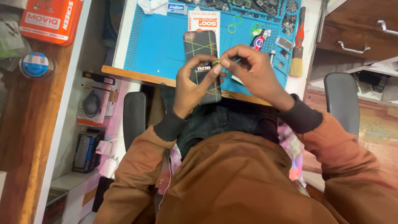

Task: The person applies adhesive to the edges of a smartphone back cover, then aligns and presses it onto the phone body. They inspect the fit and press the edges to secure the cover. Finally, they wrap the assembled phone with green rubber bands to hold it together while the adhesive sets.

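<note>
My left hand (191, 85) grips a black phone (202, 49) from the side, holding it over the near edge of the blue work mat (159, 45). Thin green rubber bands cross the phone's face. My right hand (248, 70) pinches a green rubber band (216, 62) between thumb and fingertip right at the phone's right edge, touching my left thumb. Both wrists are in brown sleeves with dark cuffs.
Loose green rubber bands (232, 28) lie on the mat beside a white-and-orange card (204, 21). A brush (297, 58), a small bottle (258, 41) and metal parts sit at the mat's right. Boxes fill the shelves (93, 99) at left; chair armrests (342, 99) flank me.
</note>
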